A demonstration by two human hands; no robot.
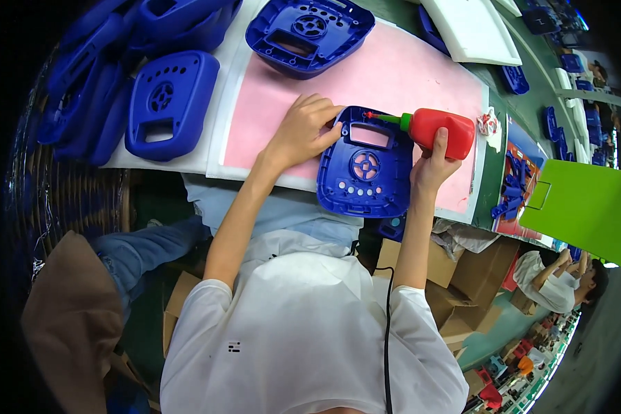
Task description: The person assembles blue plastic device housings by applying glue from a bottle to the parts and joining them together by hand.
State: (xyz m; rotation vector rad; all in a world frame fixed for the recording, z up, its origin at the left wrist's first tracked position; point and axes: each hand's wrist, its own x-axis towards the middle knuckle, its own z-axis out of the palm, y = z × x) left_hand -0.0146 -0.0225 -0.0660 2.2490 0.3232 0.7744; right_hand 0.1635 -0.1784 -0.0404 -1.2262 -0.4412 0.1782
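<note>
A blue plastic housing [397, 181] lies with its hollow inside facing up at the table's near edge, partly over a pink mat. My left hand [305, 131] grips its upper left rim, fingers closed on the edge. In my right hand [435, 160] is a red squeeze bottle [428, 124] with a green cap and nozzle [390, 119], held on its side. The red tip of the nozzle reaches over the top inner edge of the housing, near a corner. Whether the tip touches the plastic I cannot tell.
Another open blue housing [309, 58] lies on the pink mat [421, 83] farther back. Several blue housings [162, 103] are stacked at left. White foam [472, 31], a crumpled tissue [488, 123], small blue parts [512, 186] and a green board [583, 207] are at right. Cardboard boxes [476, 276] stand below.
</note>
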